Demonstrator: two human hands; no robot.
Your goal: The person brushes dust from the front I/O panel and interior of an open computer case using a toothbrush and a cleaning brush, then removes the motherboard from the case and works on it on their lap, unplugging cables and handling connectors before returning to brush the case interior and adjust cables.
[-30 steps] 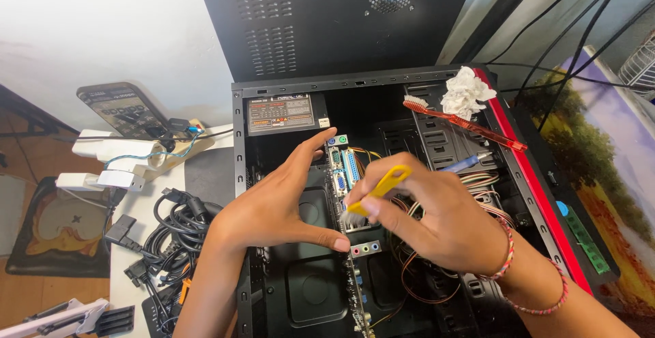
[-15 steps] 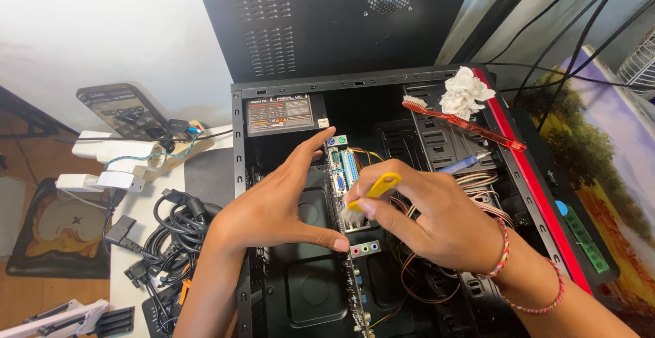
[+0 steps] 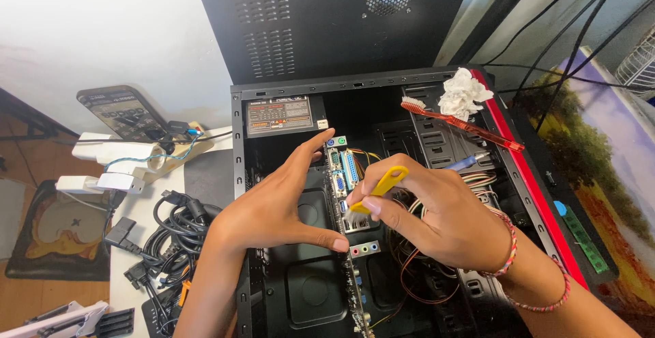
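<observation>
An open black computer case (image 3: 240, 174) lies on its side in front of me. A motherboard (image 3: 342, 174) stands on edge inside it, its coloured rear ports facing up. My left hand (image 3: 276, 205) steadies the board, thumb and forefinger spread along its left side. My right hand (image 3: 437, 208) grips a small yellow-handled brush (image 3: 382, 186), whose bristle end touches the ports near the middle of the board. Bead bracelets circle my right wrist.
A red toothbrush (image 3: 464, 125) and a crumpled white tissue (image 3: 464, 92) rest on the case's right rim. The power supply (image 3: 280, 115) sits at the case's top left. Black cables (image 3: 170, 236), a phone (image 3: 123, 113) and a white power strip (image 3: 116, 152) lie to the left.
My right hand has tilted the yellow brush slightly and shifted it a little along the ports. My left hand stays in place.
</observation>
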